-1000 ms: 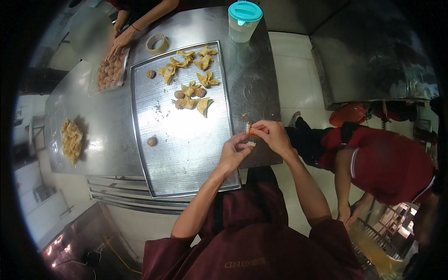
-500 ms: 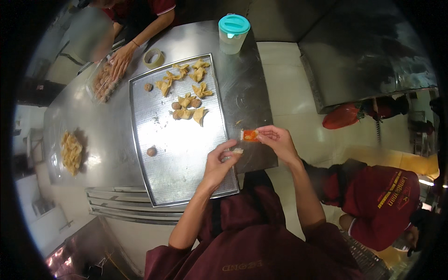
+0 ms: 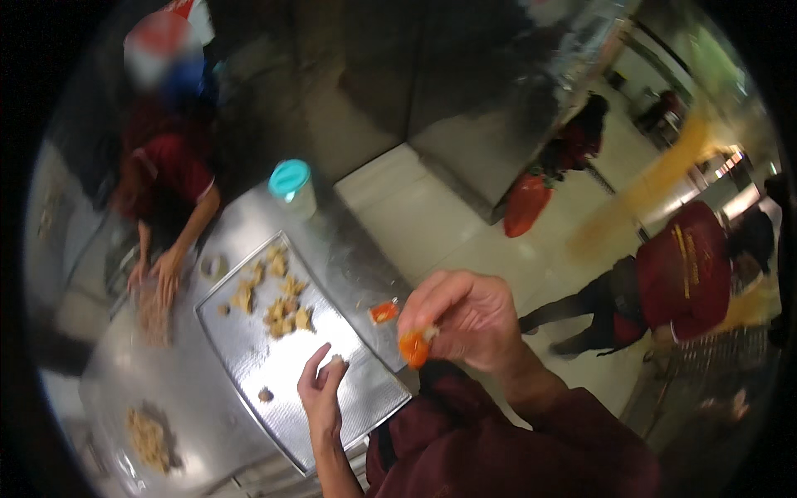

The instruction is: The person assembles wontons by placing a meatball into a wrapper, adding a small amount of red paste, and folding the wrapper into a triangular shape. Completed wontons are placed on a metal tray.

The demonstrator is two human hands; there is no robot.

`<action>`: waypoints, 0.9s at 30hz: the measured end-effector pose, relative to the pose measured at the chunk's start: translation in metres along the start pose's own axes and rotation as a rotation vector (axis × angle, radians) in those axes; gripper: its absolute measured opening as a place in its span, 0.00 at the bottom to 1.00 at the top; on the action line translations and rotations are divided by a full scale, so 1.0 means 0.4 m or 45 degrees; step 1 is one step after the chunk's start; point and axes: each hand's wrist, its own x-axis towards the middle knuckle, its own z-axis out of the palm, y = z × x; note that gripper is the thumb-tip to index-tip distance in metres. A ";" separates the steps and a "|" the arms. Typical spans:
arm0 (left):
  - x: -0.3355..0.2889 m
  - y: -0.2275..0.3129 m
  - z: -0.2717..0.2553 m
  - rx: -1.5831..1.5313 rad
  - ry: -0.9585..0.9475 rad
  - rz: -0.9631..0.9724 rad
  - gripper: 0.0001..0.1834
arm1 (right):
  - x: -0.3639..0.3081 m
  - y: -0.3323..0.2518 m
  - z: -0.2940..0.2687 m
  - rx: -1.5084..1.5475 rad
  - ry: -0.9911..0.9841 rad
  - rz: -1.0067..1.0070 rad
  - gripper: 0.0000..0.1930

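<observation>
My right hand (image 3: 469, 319) is raised close to the camera, its fingers pinching a pale piece of food coated in orange sauce (image 3: 413, 349). Lower and to the left, my left hand (image 3: 322, 386) hovers over the near side of a metal tray (image 3: 365, 407), a small pale food piece (image 3: 336, 359) held at its thumb and fingers. On the table just beyond my right hand lies a small packet or dish of orange sauce (image 3: 383, 312). Folded yellowish dumplings (image 3: 282, 315) are grouped on the tray's far half, and a brown meatball (image 3: 266, 395) sits by its left edge.
A clear jug with a turquoise lid (image 3: 290, 178) stands at the table's far edge, and a roll of tape (image 3: 213, 266) lies beside the tray. Across the table a person handles a pack of meatballs (image 3: 154, 315). A bag of yellowish pieces (image 3: 149, 440) lies at left. Another person (image 3: 685, 274) bends at right.
My right hand has risen from beside the sauce toward the camera with the coated piece. The view has tilted and turned, so the table appears lower and to the left.
</observation>
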 end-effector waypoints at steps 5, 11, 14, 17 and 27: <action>-0.021 0.019 0.008 -0.108 -0.096 0.069 0.26 | -0.037 -0.128 0.105 0.051 -0.009 -0.417 0.15; -0.018 -0.028 0.015 -0.115 -0.306 0.230 0.26 | -0.161 -0.243 0.171 -0.154 -0.051 -0.910 0.07; -0.031 -0.038 0.042 0.041 -0.246 0.205 0.27 | -0.209 -0.303 0.261 -0.218 -0.007 -1.074 0.07; -0.050 -0.025 0.070 -0.067 -0.461 0.249 0.29 | -0.214 -0.313 0.352 -0.114 0.144 -1.372 0.07; -0.090 0.037 0.126 -0.011 -0.602 0.232 0.25 | -0.272 -0.191 0.109 -0.725 0.094 -0.506 0.13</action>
